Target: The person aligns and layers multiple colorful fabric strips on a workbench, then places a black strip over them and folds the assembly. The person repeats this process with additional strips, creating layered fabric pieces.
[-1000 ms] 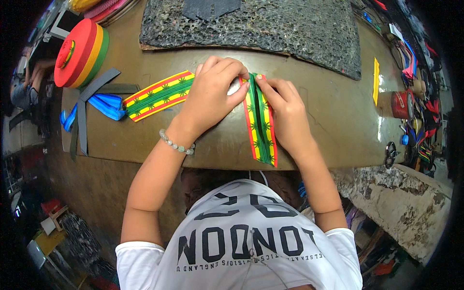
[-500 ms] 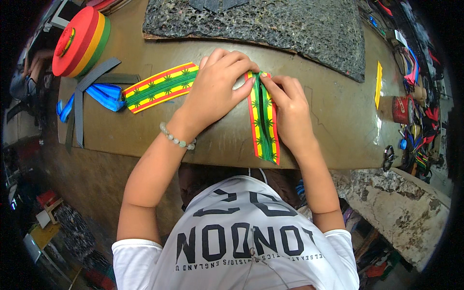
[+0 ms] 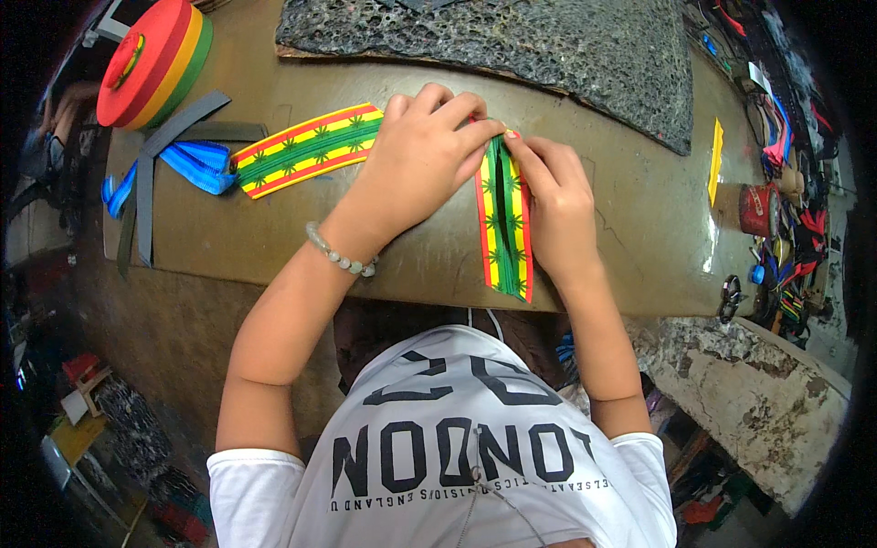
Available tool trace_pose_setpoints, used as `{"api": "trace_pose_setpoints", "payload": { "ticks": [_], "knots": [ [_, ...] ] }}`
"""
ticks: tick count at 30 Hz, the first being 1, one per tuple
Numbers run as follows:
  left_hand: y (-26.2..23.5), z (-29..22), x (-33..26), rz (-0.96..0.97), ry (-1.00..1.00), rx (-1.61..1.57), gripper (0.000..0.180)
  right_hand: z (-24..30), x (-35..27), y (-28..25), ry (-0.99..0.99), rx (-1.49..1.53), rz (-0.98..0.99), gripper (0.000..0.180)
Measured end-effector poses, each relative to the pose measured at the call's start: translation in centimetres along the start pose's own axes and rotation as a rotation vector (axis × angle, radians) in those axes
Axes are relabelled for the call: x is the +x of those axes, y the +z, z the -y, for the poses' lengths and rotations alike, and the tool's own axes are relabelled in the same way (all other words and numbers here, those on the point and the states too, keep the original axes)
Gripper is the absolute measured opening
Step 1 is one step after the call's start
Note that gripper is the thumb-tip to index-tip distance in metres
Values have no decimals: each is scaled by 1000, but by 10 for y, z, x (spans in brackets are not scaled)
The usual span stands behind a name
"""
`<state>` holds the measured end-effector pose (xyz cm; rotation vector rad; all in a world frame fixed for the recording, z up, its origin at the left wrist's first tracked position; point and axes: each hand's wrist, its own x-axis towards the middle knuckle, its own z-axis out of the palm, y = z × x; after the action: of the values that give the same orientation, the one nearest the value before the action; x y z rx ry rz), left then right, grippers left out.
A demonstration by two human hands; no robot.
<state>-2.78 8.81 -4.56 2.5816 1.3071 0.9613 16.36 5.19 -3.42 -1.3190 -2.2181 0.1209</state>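
- Left hand [image 3: 416,160]: palm down on the striped ribbon [image 3: 502,219], fingers together, pressing its fold at the top.
- Right hand [image 3: 557,205]: just beside the left, fingertips pinching the ribbon's upper end along its right edge.
- Striped ribbon: red, yellow and green; one length runs left from under the left hand, the other hangs toward the near edge between both hands.
- Worktable [image 3: 630,228]: brown, bearing all.
- Blue strap [image 3: 196,164]: at the ribbon's far left end.
- Tape roll [image 3: 151,59]: red, yellow, green; far left corner.
- Dark mat [image 3: 548,55]: beyond the hands.
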Motion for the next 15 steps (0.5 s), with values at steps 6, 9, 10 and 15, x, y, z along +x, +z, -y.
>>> {"api": "trace_pose_setpoints", "payload": {
  "ticks": [6, 9, 10, 15],
  "knots": [
    [0, -1, -2, -8, 29, 76, 24, -2, -1, -6, -41, -35, 16, 36],
    [1, -1, -2, -11, 32, 83, 25, -3, 1, -9, -117, -96, 46, 36],
    [1, -1, -2, -8, 31, 83, 25, -3, 1, -9, -134, -109, 56, 37],
    [2, -2, -1, -6, 26, 98, 24, -4, 4, -12, -211, -166, 87, 36]
  ]
}}
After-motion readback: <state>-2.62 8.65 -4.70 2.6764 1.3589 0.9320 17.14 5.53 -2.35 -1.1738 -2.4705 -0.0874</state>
